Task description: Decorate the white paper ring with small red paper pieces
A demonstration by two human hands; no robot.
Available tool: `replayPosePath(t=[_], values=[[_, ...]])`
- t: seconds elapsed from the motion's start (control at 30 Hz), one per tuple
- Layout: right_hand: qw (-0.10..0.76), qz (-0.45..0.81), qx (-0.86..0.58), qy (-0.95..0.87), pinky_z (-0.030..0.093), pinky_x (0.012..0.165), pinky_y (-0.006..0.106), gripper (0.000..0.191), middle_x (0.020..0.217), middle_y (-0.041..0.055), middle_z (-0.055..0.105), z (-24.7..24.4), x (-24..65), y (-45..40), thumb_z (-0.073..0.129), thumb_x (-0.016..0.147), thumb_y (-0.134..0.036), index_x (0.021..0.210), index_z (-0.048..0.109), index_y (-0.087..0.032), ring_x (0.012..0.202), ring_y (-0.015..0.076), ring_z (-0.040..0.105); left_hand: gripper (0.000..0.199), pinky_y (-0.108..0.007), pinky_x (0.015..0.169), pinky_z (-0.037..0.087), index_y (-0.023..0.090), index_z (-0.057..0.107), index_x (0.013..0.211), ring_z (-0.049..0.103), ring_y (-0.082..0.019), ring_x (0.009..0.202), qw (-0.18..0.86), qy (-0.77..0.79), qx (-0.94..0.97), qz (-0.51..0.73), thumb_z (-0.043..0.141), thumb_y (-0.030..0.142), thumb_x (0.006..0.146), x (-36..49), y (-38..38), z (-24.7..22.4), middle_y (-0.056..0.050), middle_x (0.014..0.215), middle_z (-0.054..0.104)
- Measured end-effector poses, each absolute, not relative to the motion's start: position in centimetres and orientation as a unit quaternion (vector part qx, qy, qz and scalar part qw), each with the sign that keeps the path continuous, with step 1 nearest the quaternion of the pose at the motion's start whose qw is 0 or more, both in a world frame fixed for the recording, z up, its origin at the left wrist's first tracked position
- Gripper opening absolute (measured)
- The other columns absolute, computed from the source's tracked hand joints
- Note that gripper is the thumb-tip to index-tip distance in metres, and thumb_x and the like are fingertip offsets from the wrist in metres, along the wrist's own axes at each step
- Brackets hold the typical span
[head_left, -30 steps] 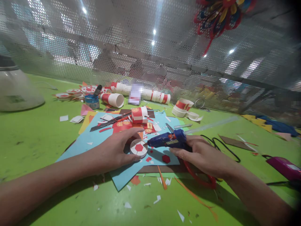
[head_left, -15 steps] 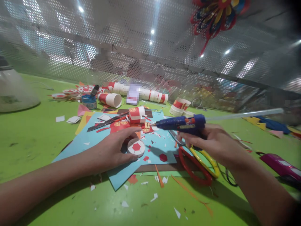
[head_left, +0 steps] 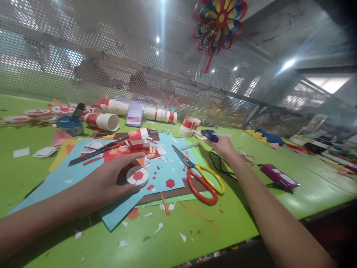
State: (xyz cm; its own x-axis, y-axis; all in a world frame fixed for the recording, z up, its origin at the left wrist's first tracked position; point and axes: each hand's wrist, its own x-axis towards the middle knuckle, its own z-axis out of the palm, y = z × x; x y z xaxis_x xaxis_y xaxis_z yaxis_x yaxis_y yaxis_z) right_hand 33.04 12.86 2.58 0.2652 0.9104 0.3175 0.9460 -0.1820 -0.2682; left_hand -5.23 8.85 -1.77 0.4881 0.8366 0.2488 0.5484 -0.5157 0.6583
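Observation:
My left hand (head_left: 111,178) lies over the blue sheet (head_left: 164,163), thumb and fingers curved round a white disc (head_left: 137,176) with a red hexagon on its face. Stretched forward to the right, my right hand (head_left: 221,145) grips a dark blue glue gun (head_left: 209,135) with a clear stick at its back. Between the hands lie scissors (head_left: 195,167) with red and yellow handles. A loose red hexagon (head_left: 170,183) and paper scraps rest on the blue sheet. A red and white paper ring (head_left: 138,137) stands behind my left hand.
Paper tubes (head_left: 103,121), a blue jar (head_left: 70,125) and red-white discs stand at the back left. White rings (head_left: 189,126) are behind the glue gun. A purple device (head_left: 279,176) lies right. A colourful flower ornament (head_left: 221,19) hangs above. The green table's front edge (head_left: 251,238) shows.
My right hand has moved forward with the glue gun, away from the disc, leaving the scissors uncovered. The view has turned right. My left hand still holds the disc.

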Motion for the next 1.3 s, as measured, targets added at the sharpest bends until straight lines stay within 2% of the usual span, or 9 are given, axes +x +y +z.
replayPosePath(t=[0.17,0.37,0.53,0.63,0.73,0.83,0.93,1.03,1.3], values=[[0.135,-0.027,-0.722,-0.679,0.052,0.085,0.041,0.027,0.108,0.0059,0.067,1.6,33.2,12.8,0.063,0.091,-0.036,0.107,0.065,-0.014,0.096,0.0214,0.064,0.06,-0.039,0.081,0.049,0.025,0.055,0.127,0.062,-0.029,0.097,0.258,0.419,0.82,0.293,0.069,0.048,0.073,-5.2,8.7,-1.8,-0.01,0.112,0.067],[0.12,-0.015,-0.68,-0.723,0.046,0.089,0.032,0.03,0.107,0.0075,0.072,1.6,33.5,12.5,0.074,0.075,-0.022,0.104,0.073,-0.016,0.102,0.0256,0.062,0.055,-0.037,0.075,0.049,0.021,0.058,0.121,0.061,-0.026,0.087,0.265,0.408,0.837,0.251,0.066,0.049,0.075,-5.4,8.7,-0.9,-0.009,0.106,0.067],[0.147,-0.008,-0.677,-0.721,0.046,0.094,0.034,0.048,0.116,0.0113,0.071,1.8,34.6,12.6,0.067,0.063,-0.002,0.109,0.073,-0.013,0.108,0.028,0.062,0.045,-0.035,0.07,0.046,0.018,0.059,0.11,0.059,-0.024,0.083,0.257,0.406,0.847,0.228,0.063,0.049,0.077,-5.2,8.6,-0.4,-0.009,0.1,0.065],[0.19,-0.026,-0.685,-0.703,0.05,0.089,0.038,0.051,0.114,0.0135,0.071,2.6,34.3,12.5,0.061,0.062,0.001,0.11,0.073,-0.012,0.104,0.0298,0.064,0.047,-0.036,0.071,0.046,0.018,0.059,0.112,0.059,-0.025,0.086,0.256,0.407,0.848,0.224,0.065,0.048,0.076,-5.2,8.6,-0.4,-0.009,0.103,0.064],[0.257,-0.057,-0.675,-0.689,0.052,0.084,0.039,0.038,0.109,0.0138,0.071,3.5,31.7,11.8,0.058,0.07,-0.005,0.104,0.073,-0.013,0.099,0.0294,0.065,0.048,-0.036,0.071,0.046,0.019,0.059,0.113,0.059,-0.025,0.086,0.264,0.404,0.846,0.227,0.066,0.047,0.076,-5.3,8.7,-0.4,-0.009,0.103,0.065],[0.289,-0.048,-0.627,-0.722,0.052,0.08,0.037,0.024,0.097,0.0106,0.072,3.9,27.1,10.2,0.056,0.081,-0.014,0.098,0.073,-0.016,0.085,0.0225,0.066,0.052,-0.036,0.071,0.047,0.019,0.059,0.118,0.06,-0.026,0.086,0.266,0.403,0.844,0.234,0.066,0.048,0.075,-5.3,8.8,-0.6,-0.01,0.104,0.065],[0.254,0.019,-0.551,-0.795,0.051,0.068,0.028,0.012,0.08,0.0048,0.071,3.4,22.3,8.2,0.061,0.083,-0.018,0.082,0.073,-0.017,0.07,0.0154,0.063,0.06,-0.037,0.073,0.049,0.019,0.055,0.126,0.061,-0.027,0.09,0.261,0.406,0.843,0.239,0.065,0.05,0.075,-5.3,8.8,-0.8,-0.01,0.108,0.065],[0.204,0.061,-0.493,-0.844,0.047,0.063,0.025,0.012,0.073,0.0031,0.07,2.6,19.0,7.0,0.065,0.08,-0.01,0.075,0.074,-0.016,0.064,0.0125,0.06,0.065,-0.037,0.073,0.049,0.018,0.052,0.13,0.061,-0.028,0.09,0.26,0.408,0.843,0.238,0.065,0.05,0.075,-5.3,8.8,-0.8,-0.011,0.106,0.066],[0.119,0.061,-0.452,-0.882,0.042,0.065,0.027,0.02,0.077,0.006,0.071,2.4,17.3,8.7,0.06,0.078,-0.003,0.075,0.075,-0.016,0.072,0.0163,0.06,0.065,-0.038,0.079,0.049,0.016,0.05,0.131,0.06,-0.026,0.093,0.266,0.403,0.843,0.239,0.065,0.044,0.074,-5.2,8.9,-0.9,-0.01,0.111,0.064]])
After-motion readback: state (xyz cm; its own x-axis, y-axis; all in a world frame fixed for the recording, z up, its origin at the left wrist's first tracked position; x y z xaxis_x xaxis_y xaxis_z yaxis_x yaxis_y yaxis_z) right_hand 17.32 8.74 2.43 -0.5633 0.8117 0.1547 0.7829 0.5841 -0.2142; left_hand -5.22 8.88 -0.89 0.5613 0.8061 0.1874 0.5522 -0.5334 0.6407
